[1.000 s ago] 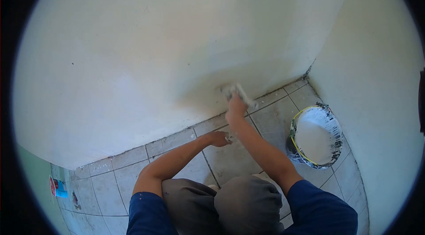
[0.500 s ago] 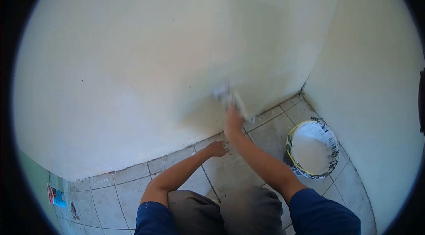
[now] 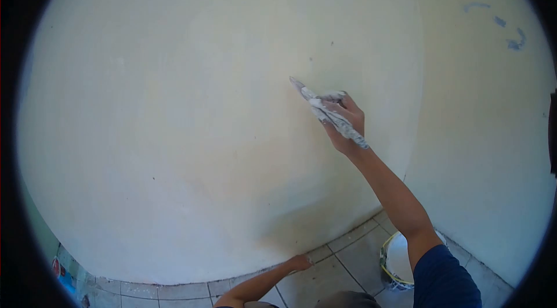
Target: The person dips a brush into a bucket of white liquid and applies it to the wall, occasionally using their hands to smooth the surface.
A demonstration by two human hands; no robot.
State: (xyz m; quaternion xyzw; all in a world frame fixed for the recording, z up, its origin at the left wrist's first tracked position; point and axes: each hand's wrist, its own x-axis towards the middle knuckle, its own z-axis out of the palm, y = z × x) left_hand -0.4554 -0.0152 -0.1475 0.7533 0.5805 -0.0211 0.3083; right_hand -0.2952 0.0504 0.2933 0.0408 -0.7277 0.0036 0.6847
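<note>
Right hand (image 3: pixel 355 117) has broad wall (image 3: pixel 174 105) stretching leftward, the room corner (image 3: pixel 418 76) to its right and tiled floor (image 3: pixel 313 279) well below; it grips a white-caked tool (image 3: pixel 326 112) before the wall. Left hand (image 3: pixel 300 263) is low, near the wall's bottom edge, grip indiscernible.

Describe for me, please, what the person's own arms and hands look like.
The right arm wears a short dark blue sleeve, ending above the elbow. The right hand is gloveless, with whitish smears. The left hand is gloveless too, and the left forearm is bare.
</note>
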